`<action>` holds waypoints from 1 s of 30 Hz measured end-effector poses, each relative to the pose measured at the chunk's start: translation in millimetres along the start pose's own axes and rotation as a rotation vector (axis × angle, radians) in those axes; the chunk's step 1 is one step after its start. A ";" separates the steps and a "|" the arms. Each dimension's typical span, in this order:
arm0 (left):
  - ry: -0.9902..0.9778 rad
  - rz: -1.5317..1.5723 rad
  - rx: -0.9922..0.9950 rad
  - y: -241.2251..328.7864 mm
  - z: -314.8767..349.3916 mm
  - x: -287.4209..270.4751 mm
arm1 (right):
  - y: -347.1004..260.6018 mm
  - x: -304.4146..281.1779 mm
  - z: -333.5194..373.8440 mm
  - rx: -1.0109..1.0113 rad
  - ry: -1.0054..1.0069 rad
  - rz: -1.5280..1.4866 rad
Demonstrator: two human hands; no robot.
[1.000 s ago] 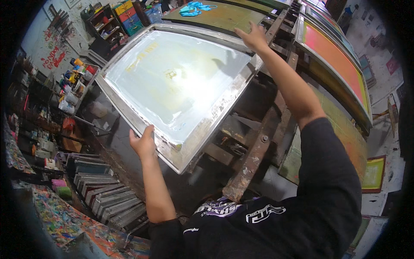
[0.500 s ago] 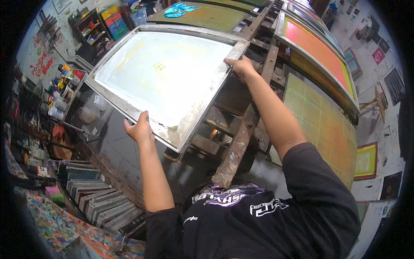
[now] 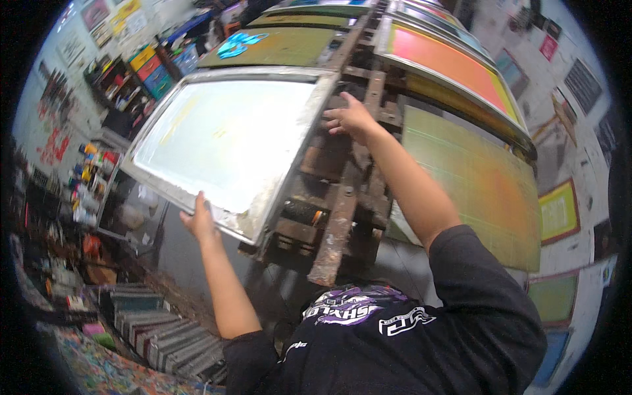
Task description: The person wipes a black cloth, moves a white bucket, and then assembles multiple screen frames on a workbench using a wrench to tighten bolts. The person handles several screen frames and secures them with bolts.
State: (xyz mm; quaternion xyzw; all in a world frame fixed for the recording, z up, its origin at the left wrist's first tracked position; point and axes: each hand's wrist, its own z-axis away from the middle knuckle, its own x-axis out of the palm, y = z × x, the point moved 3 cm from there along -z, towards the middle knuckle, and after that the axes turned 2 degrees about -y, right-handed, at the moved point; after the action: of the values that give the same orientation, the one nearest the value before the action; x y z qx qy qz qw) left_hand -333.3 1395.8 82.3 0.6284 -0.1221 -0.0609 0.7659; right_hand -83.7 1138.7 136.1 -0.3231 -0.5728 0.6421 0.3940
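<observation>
A silk screen (image 3: pixel 224 135) with pale, whitish mesh and yellow smears lies tilted across the printing bench at the left of centre. Its frame is worn, grey and paint-stained. My left hand (image 3: pixel 202 222) grips the near edge of that frame, thumb on top, the other fingers partly hidden. Just off the frame's right side, my right hand (image 3: pixel 350 120) hangs over the rusty bench rail, fingers apart and holding nothing.
A rusty metal rail (image 3: pixel 340 224) runs away from me. To its right are a greenish printing board (image 3: pixel 467 184) and an orange-pink screen (image 3: pixel 447 62). A blue cloth (image 3: pixel 240 44) lies on a far board. Several frames (image 3: pixel 164 336) stand stacked at lower left, below paint pots (image 3: pixel 85 191).
My right hand has let go of the frame's right side and opened beside it. The screen now sits lower and further left in view; the head view has shifted too.
</observation>
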 end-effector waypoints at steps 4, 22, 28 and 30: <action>-0.047 0.058 0.061 12.6 25.7 -4.7 | -12.5 -47.2 78.5 -0.186 0.018 -0.115; -1.060 -0.104 0.499 -85.1 434.6 162.8 | 105.6 -352.2 571.5 -0.223 1.137 -0.321; -1.219 -0.319 0.381 -113.9 526.3 208.9 | 125.8 -402.3 651.8 -0.135 1.304 -0.332; -1.242 -0.343 0.296 -124.6 545.4 229.3 | 128.5 -429.2 653.0 -0.110 1.291 -0.326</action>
State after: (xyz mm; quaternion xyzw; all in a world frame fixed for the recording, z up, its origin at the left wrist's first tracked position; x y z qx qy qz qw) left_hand -248.8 797.1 84.2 0.5857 -0.4465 -0.5155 0.4380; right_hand -460.5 444.4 81.5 -0.5713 -0.2952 0.2219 0.7329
